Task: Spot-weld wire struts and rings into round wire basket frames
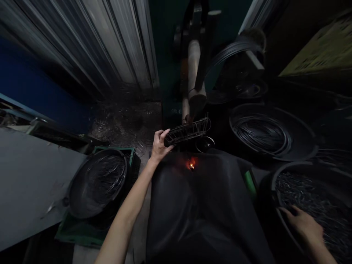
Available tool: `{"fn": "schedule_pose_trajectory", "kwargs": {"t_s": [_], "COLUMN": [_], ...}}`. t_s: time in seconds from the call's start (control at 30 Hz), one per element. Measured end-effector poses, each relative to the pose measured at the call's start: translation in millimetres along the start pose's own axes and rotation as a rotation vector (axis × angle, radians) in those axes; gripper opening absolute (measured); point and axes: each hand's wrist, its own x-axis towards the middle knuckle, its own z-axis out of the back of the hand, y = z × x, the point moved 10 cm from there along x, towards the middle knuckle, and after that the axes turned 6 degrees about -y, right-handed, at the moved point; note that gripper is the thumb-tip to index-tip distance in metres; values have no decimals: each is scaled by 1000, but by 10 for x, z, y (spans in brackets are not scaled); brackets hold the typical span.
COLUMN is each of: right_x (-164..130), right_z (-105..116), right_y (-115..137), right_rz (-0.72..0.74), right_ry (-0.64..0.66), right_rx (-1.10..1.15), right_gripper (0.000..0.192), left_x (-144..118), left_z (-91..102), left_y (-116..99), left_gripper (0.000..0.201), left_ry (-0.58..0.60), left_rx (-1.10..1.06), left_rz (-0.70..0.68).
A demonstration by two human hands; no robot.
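Corrugated metal sheeting [110, 47] fills the upper left, above one dark machine cover [203, 209] in the middle showing a small orange glow [191, 164]. Three round tubs hold wire: one in a green crate [97, 181], one with coiled wire [271, 132], one with short cut pieces [313, 205]. One left hand [159, 145] is clamped on a wire rack [188, 131] above the cover. One right hand [302, 223] rests with fingers apart on the short-pieces tub rim. No writing is legible.
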Motion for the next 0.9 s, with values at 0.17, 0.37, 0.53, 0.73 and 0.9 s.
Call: {"fn": "schedule_pose_trajectory", "kwargs": {"t_s": [0.17, 0.37, 0.53, 0.73, 0.9], "right_x": [-65, -83, -77, -305, -473], "right_z": [9, 239, 561, 445, 588], "right_y": [-389, -110, 374, 1750, 2969], "right_rz": [-368, -393, -288, -116, 181], "right_ry": [55, 2, -138, 31, 65], "right_rx": [35, 28, 74, 548, 810], "right_gripper": [26, 20, 21, 38, 37], "left_x": [-143, -447, -541, -319, 11], "left_z": [-80, -423, -526, -470, -329], "left_y": [-233, -304, -271, -290, -569], "left_gripper": [73, 71, 63, 66, 69], "left_ry": [256, 510, 534, 532, 429], "left_rx": [151, 271, 255, 185, 117], "left_rz": [-85, -259, -350, -230, -149]}}
